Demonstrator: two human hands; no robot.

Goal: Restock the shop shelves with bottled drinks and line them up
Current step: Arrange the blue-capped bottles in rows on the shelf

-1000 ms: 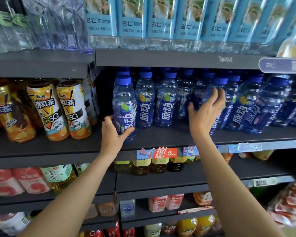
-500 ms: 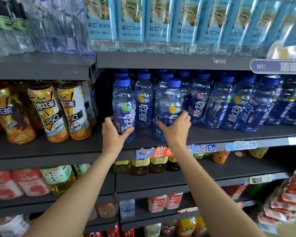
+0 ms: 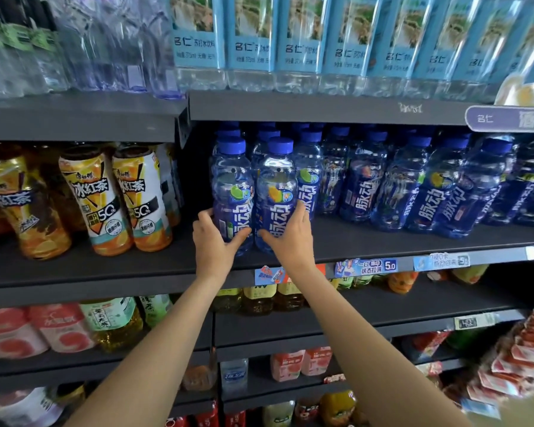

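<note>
Head view: near the front edge of the shelf (image 3: 383, 241), at its left end, my left hand (image 3: 216, 241) grasps one blue bottle (image 3: 232, 192) and my right hand (image 3: 290, 238) grasps the neighbour bottle (image 3: 276, 192), to keep both upright and side by side in line.

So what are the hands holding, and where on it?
Each grips a blue bottle by its lower body: the left hand the lime-label bottle, the right hand the orange-label bottle.

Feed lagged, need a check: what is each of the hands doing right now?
Left hand: grips the blue-capped, lime-label clear blue plastic bottle.
Right hand: grips the neighbouring blue-capped, orange-label bottle.
</note>
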